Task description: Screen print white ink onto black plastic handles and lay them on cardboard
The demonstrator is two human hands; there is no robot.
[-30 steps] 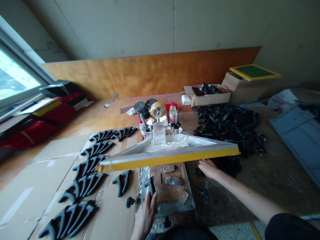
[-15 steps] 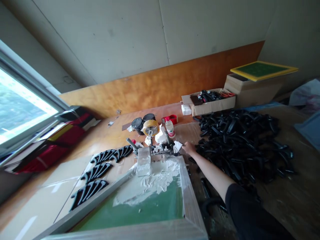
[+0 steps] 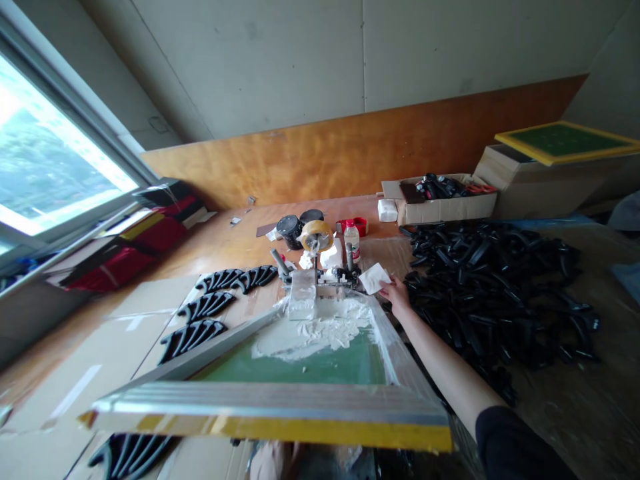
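Now, in the head view, the right hand (image 3: 397, 293) pinches a white paper (image 3: 375, 278) right of the middle, near a big green screen (image 3: 280, 373). A heap of black parts (image 3: 495, 287) sits at the right. The left hand (image 3: 271, 461), bottom middle, is mostly hidden; I cannot tell if it holds anything.

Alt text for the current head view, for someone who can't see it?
A person's right hand holds a white sheet near the far right corner of a framed green screen bearing white paste; the left hand is mostly hidden beneath. Black parts lie heaped at right, others in rows at left.
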